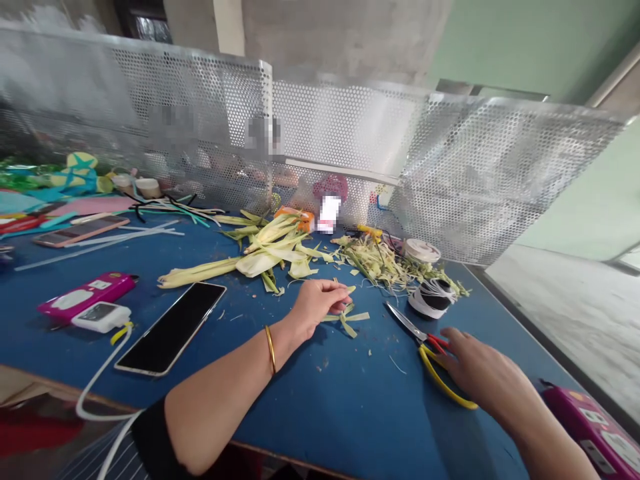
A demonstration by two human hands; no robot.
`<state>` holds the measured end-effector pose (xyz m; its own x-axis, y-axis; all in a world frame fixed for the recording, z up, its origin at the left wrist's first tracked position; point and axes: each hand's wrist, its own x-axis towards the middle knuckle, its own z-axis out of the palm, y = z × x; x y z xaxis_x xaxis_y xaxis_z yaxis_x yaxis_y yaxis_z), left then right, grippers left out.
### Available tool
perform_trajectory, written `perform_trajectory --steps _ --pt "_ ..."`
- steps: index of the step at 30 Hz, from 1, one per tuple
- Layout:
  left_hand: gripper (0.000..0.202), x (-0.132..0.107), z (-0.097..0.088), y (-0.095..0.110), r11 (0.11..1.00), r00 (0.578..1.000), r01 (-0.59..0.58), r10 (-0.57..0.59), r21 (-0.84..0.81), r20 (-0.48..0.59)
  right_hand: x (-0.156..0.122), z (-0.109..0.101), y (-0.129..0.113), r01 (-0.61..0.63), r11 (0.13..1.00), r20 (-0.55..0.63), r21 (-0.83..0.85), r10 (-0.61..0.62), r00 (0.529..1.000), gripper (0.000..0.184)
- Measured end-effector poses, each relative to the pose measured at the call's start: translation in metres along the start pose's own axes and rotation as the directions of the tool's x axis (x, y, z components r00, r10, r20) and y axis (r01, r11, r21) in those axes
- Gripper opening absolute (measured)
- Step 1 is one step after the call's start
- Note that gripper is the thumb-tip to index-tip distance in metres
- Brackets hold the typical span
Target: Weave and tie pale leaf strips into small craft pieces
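Note:
My left hand (320, 303) is closed in a pinch on a narrow pale-green corn husk strip (351, 290), just above the table. Beneath its fingers, more husk strips (347, 325) cross one another; whether they join the pinched piece is hidden. To the right, scissors (406, 325) with yellow and red handles lie with their blades pointing away to the left. My right hand (473, 363) is at their handles, thumb and fingers closed about the red part. A bundle of corn husks (270, 257) lies behind my left hand. Near the scissors sits a spool of white thread (430, 300).
Husk scraps (375, 263) are heaped by a white tape roll (421, 251). A lit phone (329, 213) leans against the perforated metal screen (340, 127). On the left lie a dark phone (173, 328) and a magenta power strip (90, 295) with a white cable. Another power strip (595, 427) is at right.

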<state>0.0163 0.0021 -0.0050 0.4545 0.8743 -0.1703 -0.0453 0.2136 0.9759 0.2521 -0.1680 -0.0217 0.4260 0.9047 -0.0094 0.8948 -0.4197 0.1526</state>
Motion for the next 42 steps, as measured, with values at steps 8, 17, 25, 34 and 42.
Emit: perform_trajectory --steps 8,17,25,34,42 --pt "0.005 0.004 -0.004 -0.003 0.994 0.999 0.052 -0.050 -0.097 0.016 -0.004 0.038 0.009 0.062 0.998 -0.077 0.026 -0.060 0.995 0.051" --pt "0.006 0.012 0.006 0.013 0.989 0.999 0.047 -0.049 -0.139 -0.007 0.019 0.003 -0.018 0.180 0.414 -0.189 0.892 -0.018 0.982 0.066" --pt "0.015 0.028 0.008 0.015 0.981 0.996 0.076 -0.083 -0.178 -0.033 0.066 -0.016 -0.069 0.144 0.126 -0.137 0.981 -0.066 0.988 0.062" --pt "0.018 0.043 -0.005 -0.004 0.979 0.995 0.101 -0.103 -0.179 -0.006 0.056 0.007 -0.069 0.134 0.377 -0.074 0.917 -0.170 0.983 0.062" --pt "0.005 0.039 0.001 -0.004 0.978 0.992 0.126 -0.127 -0.167 0.008 0.052 0.011 -0.073 0.123 0.371 -0.042 0.920 -0.221 0.974 0.060"
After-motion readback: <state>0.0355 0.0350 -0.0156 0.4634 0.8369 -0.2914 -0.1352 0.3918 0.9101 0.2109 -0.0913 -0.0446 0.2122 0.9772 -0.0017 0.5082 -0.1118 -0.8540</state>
